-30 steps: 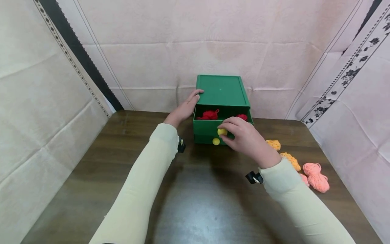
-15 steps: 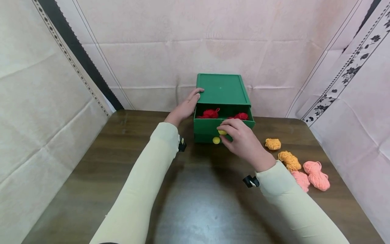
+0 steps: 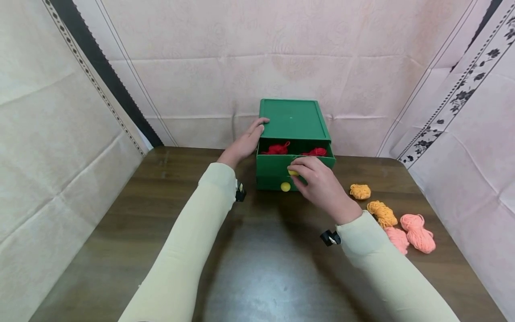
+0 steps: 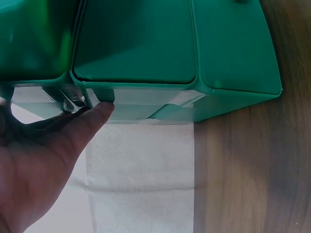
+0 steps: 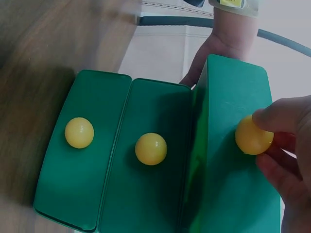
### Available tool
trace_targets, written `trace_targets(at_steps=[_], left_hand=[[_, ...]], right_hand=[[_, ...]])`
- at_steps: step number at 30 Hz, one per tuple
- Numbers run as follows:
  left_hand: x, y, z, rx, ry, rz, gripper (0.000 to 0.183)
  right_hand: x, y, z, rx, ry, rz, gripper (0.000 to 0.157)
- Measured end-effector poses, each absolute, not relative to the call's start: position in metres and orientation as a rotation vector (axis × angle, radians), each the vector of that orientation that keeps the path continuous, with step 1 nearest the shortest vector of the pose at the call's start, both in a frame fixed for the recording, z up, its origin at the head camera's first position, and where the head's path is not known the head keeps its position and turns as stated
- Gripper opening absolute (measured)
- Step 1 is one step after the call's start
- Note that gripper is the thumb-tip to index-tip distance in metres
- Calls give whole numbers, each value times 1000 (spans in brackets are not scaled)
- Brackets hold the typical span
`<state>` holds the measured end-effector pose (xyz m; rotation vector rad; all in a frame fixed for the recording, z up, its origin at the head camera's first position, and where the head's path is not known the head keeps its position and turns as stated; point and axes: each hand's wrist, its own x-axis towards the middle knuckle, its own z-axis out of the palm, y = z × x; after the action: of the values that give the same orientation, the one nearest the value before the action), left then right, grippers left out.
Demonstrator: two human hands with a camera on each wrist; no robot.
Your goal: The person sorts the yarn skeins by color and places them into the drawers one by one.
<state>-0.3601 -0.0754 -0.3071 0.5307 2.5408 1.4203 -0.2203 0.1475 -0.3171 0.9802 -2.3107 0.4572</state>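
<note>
A green drawer box [image 3: 293,118] stands against the back cloth, its top drawer [image 3: 269,166] pulled partway out. Two bundles of red yarn [image 3: 278,149] lie inside that drawer. My right hand [image 3: 322,185] pinches the round yellow knob [image 5: 253,137] on the drawer's front between thumb and fingers. With fingers extended, my left hand [image 3: 243,142] holds against the box's left side near its top edge. In the left wrist view the thumb touches the box side. Two lower drawers show yellow knobs [image 5: 151,149] in the right wrist view, and both are closed.
To the right of the box, two orange yarn bundles [image 3: 382,213] and two pink yarn bundles [image 3: 419,233] lie on the brown wooden table [image 3: 265,268]. Pale cloth [image 3: 201,80] hangs behind the table and along both sides.
The right hand and forearm have shifted slightly left, still on the knob. More of the right red yarn and of the orange and pink bundles shows. The left hand stays put.
</note>
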Motion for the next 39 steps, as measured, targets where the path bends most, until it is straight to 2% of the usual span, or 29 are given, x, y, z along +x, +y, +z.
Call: trace_targets(at_steps=[10,19,39], left_hand=[[-358,-75,-304,538,2561,1378,39],[-334,-74,-279,523,2485,1379,44],[-332,-77,-274,482,2438,1342,43]], right_hand=[[-233,149,-318,948,-2313,434,24],[-242,149,-317,918,-2331,443,24],[-260,145,-322,817,-2328,439,26]])
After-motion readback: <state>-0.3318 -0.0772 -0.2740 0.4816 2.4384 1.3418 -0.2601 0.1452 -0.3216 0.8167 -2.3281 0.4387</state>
